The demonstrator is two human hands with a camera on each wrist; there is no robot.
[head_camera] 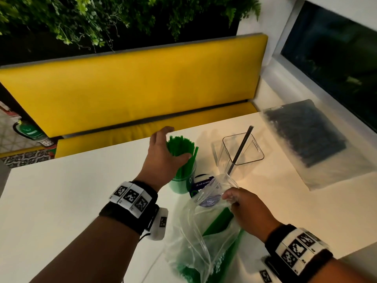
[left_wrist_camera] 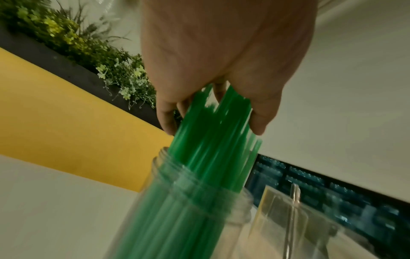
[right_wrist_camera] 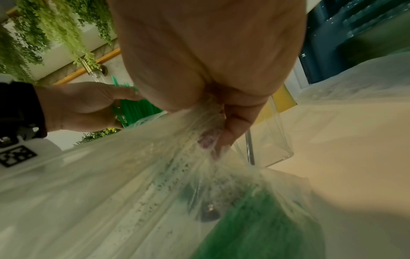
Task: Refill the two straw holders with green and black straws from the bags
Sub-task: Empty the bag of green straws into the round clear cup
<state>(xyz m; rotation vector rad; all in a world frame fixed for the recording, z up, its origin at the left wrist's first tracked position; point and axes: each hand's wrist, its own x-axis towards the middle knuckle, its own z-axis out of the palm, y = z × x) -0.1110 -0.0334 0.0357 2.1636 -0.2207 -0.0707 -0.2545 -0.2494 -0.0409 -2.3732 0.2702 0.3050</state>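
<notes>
My left hand (head_camera: 163, 154) grips a bundle of green straws (head_camera: 182, 151) near their tops; their lower ends stand inside a round clear jar (head_camera: 182, 183). In the left wrist view the fingers (left_wrist_camera: 165, 119) and thumb curl round the green straws (left_wrist_camera: 213, 140) above the jar (left_wrist_camera: 199, 210). My right hand (head_camera: 242, 207) pinches the mouth of a clear plastic bag (head_camera: 204, 237) that holds more green straws (head_camera: 219, 221). A square clear holder (head_camera: 241, 149) with one black straw (head_camera: 240, 149) stands right of the jar. A bag of black straws (head_camera: 306, 133) lies at the table's far right.
The white table (head_camera: 71, 190) carries everything. A round dark lid or coaster (head_camera: 204, 180) lies behind the green-straw bag. A yellow bench (head_camera: 132, 86) runs along the table's far edge, plants hang above it, and a dark window (head_camera: 330, 58) is at the right.
</notes>
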